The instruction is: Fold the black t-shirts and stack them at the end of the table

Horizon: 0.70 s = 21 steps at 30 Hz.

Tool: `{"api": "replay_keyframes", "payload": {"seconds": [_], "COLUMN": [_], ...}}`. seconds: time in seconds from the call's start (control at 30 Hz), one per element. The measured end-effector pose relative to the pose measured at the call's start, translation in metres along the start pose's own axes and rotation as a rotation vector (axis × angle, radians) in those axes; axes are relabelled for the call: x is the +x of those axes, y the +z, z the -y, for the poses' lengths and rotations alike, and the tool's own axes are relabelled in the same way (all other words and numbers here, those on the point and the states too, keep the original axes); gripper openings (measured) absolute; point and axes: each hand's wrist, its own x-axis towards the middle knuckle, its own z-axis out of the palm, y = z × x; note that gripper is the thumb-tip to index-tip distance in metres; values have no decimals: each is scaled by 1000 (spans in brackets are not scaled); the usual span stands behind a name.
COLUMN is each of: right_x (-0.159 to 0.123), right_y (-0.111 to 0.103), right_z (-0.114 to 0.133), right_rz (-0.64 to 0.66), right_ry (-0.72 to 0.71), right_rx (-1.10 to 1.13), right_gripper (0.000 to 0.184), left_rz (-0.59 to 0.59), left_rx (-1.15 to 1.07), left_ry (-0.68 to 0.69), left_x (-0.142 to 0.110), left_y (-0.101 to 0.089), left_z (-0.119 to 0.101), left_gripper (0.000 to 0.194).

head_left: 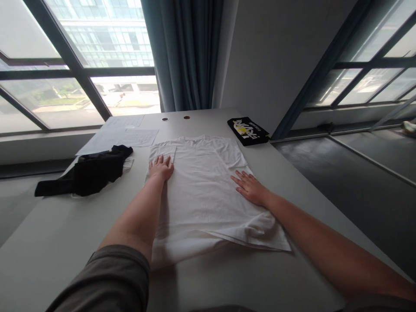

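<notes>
A white T-shirt (198, 186) lies spread on the table, its collar toward the far side and its hem toward me. My left hand (161, 168) rests flat on the shirt's left edge, just below the left sleeve, with fingers spread. On the right edge, below the right sleeve, my right hand (249, 187) presses down with its fingers apart. Both sleeves are turned inward over the body. Near the right bottom corner the hem is rumpled, and two fabric layers show there.
The white table (107, 242) carries a crumpled black garment (94, 171) at the left. Paper sheets (136, 137) lie behind it. A folded black item with white and yellow print (248, 131) is at the far right. Two round holes pierce the far tabletop, before a blue-grey curtain (185, 56).
</notes>
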Motion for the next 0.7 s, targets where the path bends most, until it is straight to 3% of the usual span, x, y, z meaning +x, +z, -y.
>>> {"api": "replay_keyframes", "payload": {"seconds": [0.1, 0.23, 0.33, 0.43, 0.57, 0.63, 0.7], "right_x": [-38, -76, -86, -84, -81, -82, -82], "right_y": [5, 15, 20, 20, 16, 14, 13], "right_z": [10, 34, 50, 57, 58, 57, 57], "right_rz": [4, -39, -118, -142, -130, -126, -128], "right_ry": [-11, 29, 85, 105, 102, 97, 90], "right_rx": [33, 46, 26, 23, 40, 52, 60], "right_gripper": [63, 65, 62, 61, 60, 60, 59], "left_rz": [-23, -161, -233, -252, -94, 41, 93], "left_rx": [-7, -12, -14, -50, -80, -111, -189], "left_ry": [-5, 2, 34, 212, 549, 694, 740], "left_x": [-2, -10, -20, -38, -91, -134, -181], "left_y": [0, -2, -8, -18, -30, -33, -33], "left_z": [-1, -5, -8, -14, -24, -23, -13], "left_gripper": [63, 50, 41, 43, 40, 41, 47]}}
